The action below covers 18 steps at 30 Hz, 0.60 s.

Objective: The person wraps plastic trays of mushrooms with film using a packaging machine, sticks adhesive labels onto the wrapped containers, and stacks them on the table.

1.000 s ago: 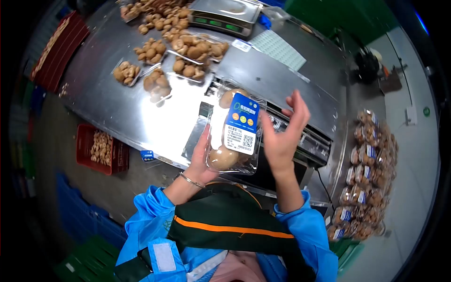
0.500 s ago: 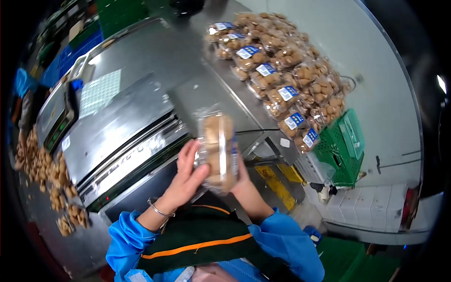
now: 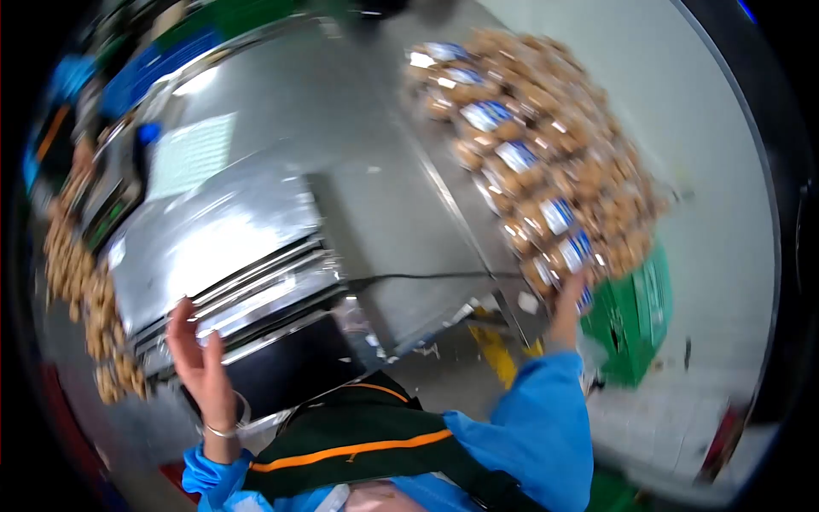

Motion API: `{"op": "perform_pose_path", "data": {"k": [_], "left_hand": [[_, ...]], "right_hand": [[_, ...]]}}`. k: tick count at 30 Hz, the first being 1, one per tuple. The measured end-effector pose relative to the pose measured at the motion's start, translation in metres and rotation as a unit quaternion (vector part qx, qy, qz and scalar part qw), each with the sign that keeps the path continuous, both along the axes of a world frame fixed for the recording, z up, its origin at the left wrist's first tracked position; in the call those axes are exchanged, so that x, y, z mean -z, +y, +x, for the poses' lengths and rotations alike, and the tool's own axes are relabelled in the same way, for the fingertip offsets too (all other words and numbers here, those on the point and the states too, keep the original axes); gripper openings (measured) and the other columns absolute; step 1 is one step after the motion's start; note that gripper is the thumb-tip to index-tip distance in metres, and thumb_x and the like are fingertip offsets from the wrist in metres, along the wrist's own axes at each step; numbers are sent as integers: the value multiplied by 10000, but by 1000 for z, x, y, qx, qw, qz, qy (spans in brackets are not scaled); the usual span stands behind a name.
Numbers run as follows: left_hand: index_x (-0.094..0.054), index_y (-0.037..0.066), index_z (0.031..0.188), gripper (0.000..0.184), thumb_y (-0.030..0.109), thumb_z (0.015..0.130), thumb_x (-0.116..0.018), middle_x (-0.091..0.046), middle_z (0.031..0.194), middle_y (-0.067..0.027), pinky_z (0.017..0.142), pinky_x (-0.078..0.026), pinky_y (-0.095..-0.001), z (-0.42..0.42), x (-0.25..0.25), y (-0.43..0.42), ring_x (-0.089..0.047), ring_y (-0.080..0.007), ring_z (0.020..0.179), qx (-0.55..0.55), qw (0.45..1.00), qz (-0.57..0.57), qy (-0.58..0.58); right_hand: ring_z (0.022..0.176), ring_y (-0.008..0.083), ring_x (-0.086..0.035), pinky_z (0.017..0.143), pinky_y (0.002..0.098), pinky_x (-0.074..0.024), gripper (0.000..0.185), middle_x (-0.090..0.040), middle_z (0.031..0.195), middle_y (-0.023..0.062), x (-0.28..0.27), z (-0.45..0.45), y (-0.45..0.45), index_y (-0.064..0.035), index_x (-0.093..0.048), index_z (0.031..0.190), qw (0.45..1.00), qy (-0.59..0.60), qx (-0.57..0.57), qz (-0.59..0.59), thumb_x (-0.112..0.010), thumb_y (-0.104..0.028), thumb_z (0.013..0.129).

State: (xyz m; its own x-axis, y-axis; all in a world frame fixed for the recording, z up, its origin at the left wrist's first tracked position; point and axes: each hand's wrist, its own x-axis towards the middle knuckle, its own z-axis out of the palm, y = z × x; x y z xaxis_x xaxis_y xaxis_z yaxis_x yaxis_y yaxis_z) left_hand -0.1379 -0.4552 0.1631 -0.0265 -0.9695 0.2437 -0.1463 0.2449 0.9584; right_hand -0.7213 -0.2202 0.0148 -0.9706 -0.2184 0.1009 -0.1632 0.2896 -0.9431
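White wall (image 3: 712,247) backs labelled mushroom packs (image 3: 546,171), massed perhaps for support beyond the right hand (image 3: 568,303), whose grip's closure I cannot tell, while the left hand (image 3: 203,371) hangs spread beside the wrapping machine (image 3: 281,294).

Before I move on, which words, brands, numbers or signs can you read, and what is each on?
No text is readable in this view.
Blue-and-white labels on the mushroom packs, including those by the right hand: too blurred.
Green display on the scale: too small and blurred.
Pale sticker on the metal plate: nothing legible.
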Motion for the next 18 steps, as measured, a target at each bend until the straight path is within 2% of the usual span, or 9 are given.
{"op": "perform_pose_path", "data": {"k": [3, 6, 7, 8, 9, 12, 15, 16, 18], "left_hand": [[-367, 26, 1284, 449, 49, 861, -514, -421, 1283, -115, 992, -299, -319, 113, -14, -13, -395, -211, 1186, -255, 967, -21, -14], [-410, 23, 1239, 415, 94, 851, -542, -455, 1226, -99, 940, -354, -305, 258, 7, -11, -435, -193, 1122, -473, 874, -65, -92], [-425, 22, 1226, 427, 92, 824, -548, -477, 1185, -107, 909, -374, -310, 320, 37, -5, -465, -197, 1072, -530, 828, -95, -156], [-443, 25, 1207, 458, 91, 771, -568, -497, 1154, -126, 878, -392, -316, 375, 59, -5, -492, -216, 1021, -591, 777, -59, -210], [-469, 28, 1169, 466, 117, 727, -584, -473, 1184, -152, 881, -395, -342, 448, 98, 0, -476, -260, 1055, -617, 747, -18, -247], [-538, 259, 1136, 433, 248, 708, -600, -548, 1121, -143, 902, -378, -490, 535, 158, -4, -476, -349, 1082, -652, 600, 312, -344], [-628, 133, 1049, 292, 211, 810, -479, -621, 1019, -130, 826, -450, -399, 584, 173, -19, -576, -320, 962, -471, 784, 227, -336], [-637, 73, 994, 262, 148, 819, -457, -632, 949, -145, 805, -458, -364, 578, 168, -31, -591, -312, 908, -453, 816, 191, -305], [-630, 51, 975, 247, 115, 813, -455, -638, 920, -150, 787, -462, -370, 583, 184, -53, -602, -297, 887, -374, 840, 184, -347]], "right_hand": [[892, 241, -566, 727, 394, -488, 338, -570, 999, 131, -27, 22, 3, -49, -471, 1133, 996, -83, -2, -30, -532, -216, 845], [827, 301, -616, 689, 389, -501, 301, -620, 960, 207, -54, 37, -12, -18, -605, 998, 840, 225, 125, 478, -479, -265, 880], [896, 287, -600, 762, 367, -490, 301, -606, 1021, 200, -73, 82, -41, -7, -587, 1066, 920, 179, 210, 278, -476, -216, 879], [939, 276, -582, 822, 354, -467, 299, -599, 1051, 183, -38, 55, -45, 20, -579, 1072, 939, 282, 133, 146, -476, -177, 872], [914, 263, -579, 820, 330, -461, 279, -601, 1039, 161, -44, 90, -78, 45, -580, 1047, 980, 184, 71, 10, -489, -147, 866], [883, 213, -570, 801, 284, -450, 257, -593, 1027, 148, -59, 170, -157, 41, -567, 1055, 938, 262, -204, 102, -488, -130, 880], [893, 198, -567, 813, 292, -440, 220, -601, 986, 131, -98, 322, -231, 39, -561, 1048, 862, 333, -369, 103, -471, -79, 886], [860, 228, -555, 761, 313, -433, 160, -595, 914, 124, -107, 366, -249, 26, -591, 959, 814, 414, -397, 93, -502, -39, 843], [842, 215, -537, 770, 309, -431, 144, -567, 929, 109, -123, 457, -275, 11, -595, 931, 820, 297, -489, 25, -507, 19, 818]]}}
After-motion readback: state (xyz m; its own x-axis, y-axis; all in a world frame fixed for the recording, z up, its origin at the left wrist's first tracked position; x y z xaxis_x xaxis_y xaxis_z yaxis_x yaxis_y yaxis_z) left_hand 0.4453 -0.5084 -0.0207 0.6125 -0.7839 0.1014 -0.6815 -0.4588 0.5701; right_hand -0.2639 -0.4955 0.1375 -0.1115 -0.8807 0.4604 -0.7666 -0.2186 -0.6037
